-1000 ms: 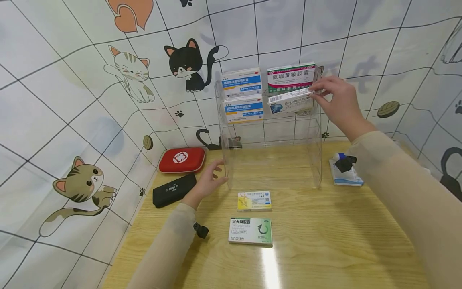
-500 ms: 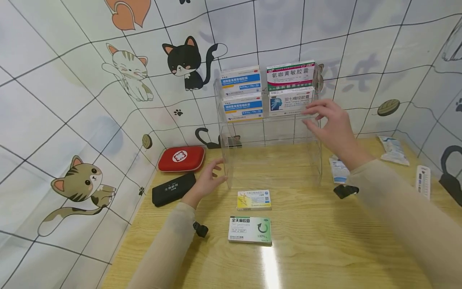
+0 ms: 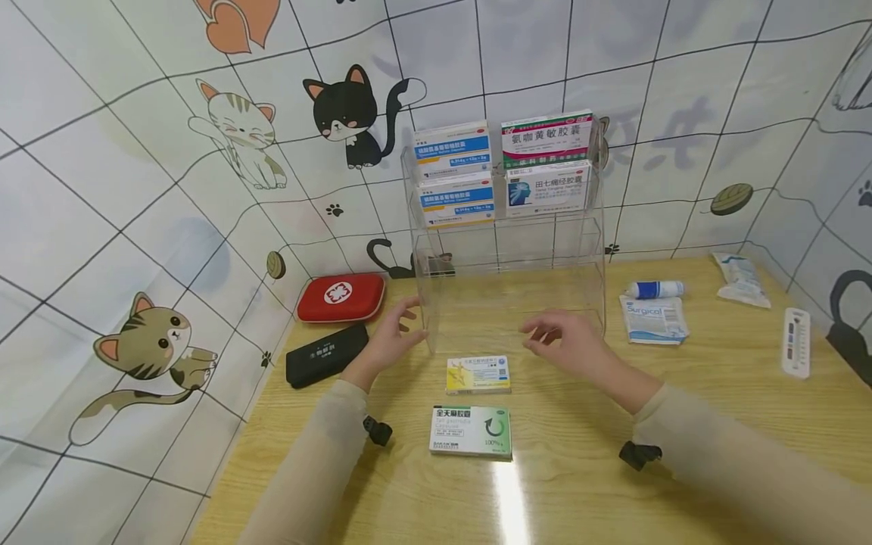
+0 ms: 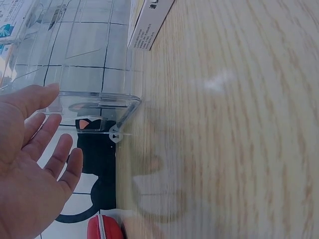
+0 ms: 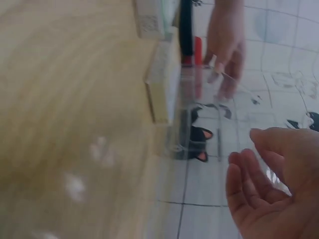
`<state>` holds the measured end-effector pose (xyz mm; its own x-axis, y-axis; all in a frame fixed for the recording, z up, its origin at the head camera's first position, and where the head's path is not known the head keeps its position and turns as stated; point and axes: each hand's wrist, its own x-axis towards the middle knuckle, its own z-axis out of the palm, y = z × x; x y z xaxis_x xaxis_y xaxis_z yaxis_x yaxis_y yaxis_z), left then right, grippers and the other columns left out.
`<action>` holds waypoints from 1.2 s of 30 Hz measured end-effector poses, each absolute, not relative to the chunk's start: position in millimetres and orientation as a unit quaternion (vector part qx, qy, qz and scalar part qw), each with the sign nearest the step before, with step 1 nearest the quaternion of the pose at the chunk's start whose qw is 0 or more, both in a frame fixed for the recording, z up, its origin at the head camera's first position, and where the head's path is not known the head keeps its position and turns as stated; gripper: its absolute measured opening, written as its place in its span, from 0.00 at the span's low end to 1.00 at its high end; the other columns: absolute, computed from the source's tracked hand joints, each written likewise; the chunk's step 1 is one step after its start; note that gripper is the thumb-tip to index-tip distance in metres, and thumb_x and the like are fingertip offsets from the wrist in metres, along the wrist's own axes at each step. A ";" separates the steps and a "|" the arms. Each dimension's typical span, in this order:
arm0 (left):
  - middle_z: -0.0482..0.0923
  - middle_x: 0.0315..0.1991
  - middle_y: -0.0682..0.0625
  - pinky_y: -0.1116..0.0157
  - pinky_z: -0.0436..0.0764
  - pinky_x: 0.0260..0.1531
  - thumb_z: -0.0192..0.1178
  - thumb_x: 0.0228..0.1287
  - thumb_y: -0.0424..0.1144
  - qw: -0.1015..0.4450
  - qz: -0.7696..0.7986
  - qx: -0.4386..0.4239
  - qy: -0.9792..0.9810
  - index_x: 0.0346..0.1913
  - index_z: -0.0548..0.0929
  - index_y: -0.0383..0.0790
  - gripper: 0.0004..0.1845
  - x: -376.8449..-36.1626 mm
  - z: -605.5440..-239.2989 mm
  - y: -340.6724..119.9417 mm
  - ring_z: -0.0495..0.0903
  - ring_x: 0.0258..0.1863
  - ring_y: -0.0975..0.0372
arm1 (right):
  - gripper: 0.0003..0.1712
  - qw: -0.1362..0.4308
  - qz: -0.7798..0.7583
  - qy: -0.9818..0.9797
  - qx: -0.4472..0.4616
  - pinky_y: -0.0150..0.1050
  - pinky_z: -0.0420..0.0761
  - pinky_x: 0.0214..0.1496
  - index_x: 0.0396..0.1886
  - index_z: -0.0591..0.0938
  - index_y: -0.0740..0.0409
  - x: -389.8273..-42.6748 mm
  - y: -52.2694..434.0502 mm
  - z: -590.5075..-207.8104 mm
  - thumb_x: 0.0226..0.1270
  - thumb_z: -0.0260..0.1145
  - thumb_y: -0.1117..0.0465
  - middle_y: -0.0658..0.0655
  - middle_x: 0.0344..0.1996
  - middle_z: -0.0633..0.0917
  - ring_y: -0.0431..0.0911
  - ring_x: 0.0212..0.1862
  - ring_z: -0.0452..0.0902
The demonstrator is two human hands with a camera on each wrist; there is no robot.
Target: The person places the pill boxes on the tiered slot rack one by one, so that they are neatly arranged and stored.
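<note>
A clear acrylic rack [image 3: 511, 265] stands against the wall. In its upper tiers are two blue-and-white medicine boxes [image 3: 455, 198] at left, a pink-and-green medicine box [image 3: 547, 140] at upper right and a white medicine box [image 3: 548, 189] below that. My left hand [image 3: 390, 341] is at the rack's left side, thumb at its edge in the left wrist view, fingers relaxed. Holding nothing, my right hand [image 3: 568, 344] hovers before the rack's lower right, fingers loosely bent. A yellow-and-white medicine box [image 3: 478, 375] lies in front of the rack, with a green-and-white medicine box [image 3: 470, 431] nearer me.
A red zip case [image 3: 341, 297] and a black case [image 3: 327, 356] lie left of the rack. To the right are a Surgical packet [image 3: 654, 321], a blue-and-white tube [image 3: 655, 289], a white wrapped pack [image 3: 741, 280] and a white strip [image 3: 795, 343] with small windows.
My right hand set the white medicine box upright in the rack's right side, let go, then came down and left toward the yellow-and-white box. My left hand stayed at the rack.
</note>
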<state>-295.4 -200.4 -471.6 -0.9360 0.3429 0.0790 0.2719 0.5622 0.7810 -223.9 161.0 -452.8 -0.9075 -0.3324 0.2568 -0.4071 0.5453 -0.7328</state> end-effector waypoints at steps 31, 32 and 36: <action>0.67 0.74 0.39 0.44 0.76 0.65 0.67 0.69 0.34 0.041 0.436 0.180 0.881 0.76 0.66 0.40 0.35 -295.2 -471.2 -202.5 0.71 0.66 0.45 | 0.33 -0.073 0.387 -0.898 0.196 0.43 0.86 0.48 0.58 0.84 0.59 -214.4 124.8 -484.1 0.50 0.85 0.60 0.56 0.49 0.86 0.46 0.44 0.84; 0.67 0.74 0.39 0.44 0.76 0.65 0.67 0.69 0.34 0.040 0.436 0.182 0.880 0.76 0.66 0.41 0.35 -295.6 -471.2 -202.3 0.72 0.67 0.44 | 0.32 -0.069 0.396 -0.895 0.194 0.44 0.87 0.49 0.57 0.84 0.58 -213.3 125.4 -484.1 0.51 0.84 0.61 0.56 0.50 0.86 0.48 0.46 0.84; 0.67 0.74 0.39 0.43 0.76 0.64 0.67 0.69 0.35 0.038 0.437 0.192 0.878 0.76 0.65 0.39 0.35 -297.1 -472.0 -202.1 0.72 0.66 0.43 | 0.19 -0.066 0.439 -0.878 0.178 0.40 0.88 0.46 0.50 0.86 0.54 -210.0 128.4 -483.7 0.59 0.80 0.63 0.55 0.48 0.88 0.48 0.46 0.86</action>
<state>-297.1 -202.1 -472.0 -0.9233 0.3706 0.1012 0.3039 0.5436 0.7824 -210.0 128.4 -483.7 -0.9277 -0.3710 0.0407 -0.2555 0.5518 -0.7939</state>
